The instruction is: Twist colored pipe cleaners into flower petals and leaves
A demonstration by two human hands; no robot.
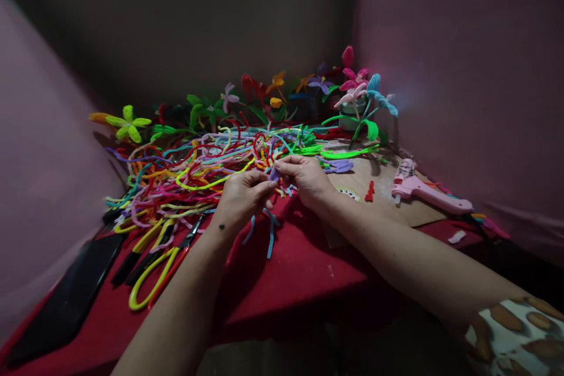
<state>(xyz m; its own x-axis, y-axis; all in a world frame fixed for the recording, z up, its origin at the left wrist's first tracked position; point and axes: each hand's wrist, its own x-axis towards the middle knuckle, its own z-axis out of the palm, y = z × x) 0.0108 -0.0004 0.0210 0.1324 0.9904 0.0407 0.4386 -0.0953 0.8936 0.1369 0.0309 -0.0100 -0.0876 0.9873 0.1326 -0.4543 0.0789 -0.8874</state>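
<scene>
Between my two hands is a small purple pipe-cleaner piece (274,174), held over the front of the table. My left hand (245,197) pinches its lower end, with thumb and fingers together. From the other side my right hand (304,176) grips its upper end with bent fingers. Just behind them spreads a tangled heap of coloured pipe cleaners (207,155). Purple looped petals (337,165) lie to the right of my right hand. Short blue pipe-cleaner bits (270,241) rest on the red cloth (304,282) below.
Scissors with yellow and red handles (152,288), yellow-black pliers (140,252) and a black flat object (66,299) lie at left. A pink glue gun (429,191) rests on a brown board (383,179) at right. Finished pipe-cleaner flowers (127,123) line the back.
</scene>
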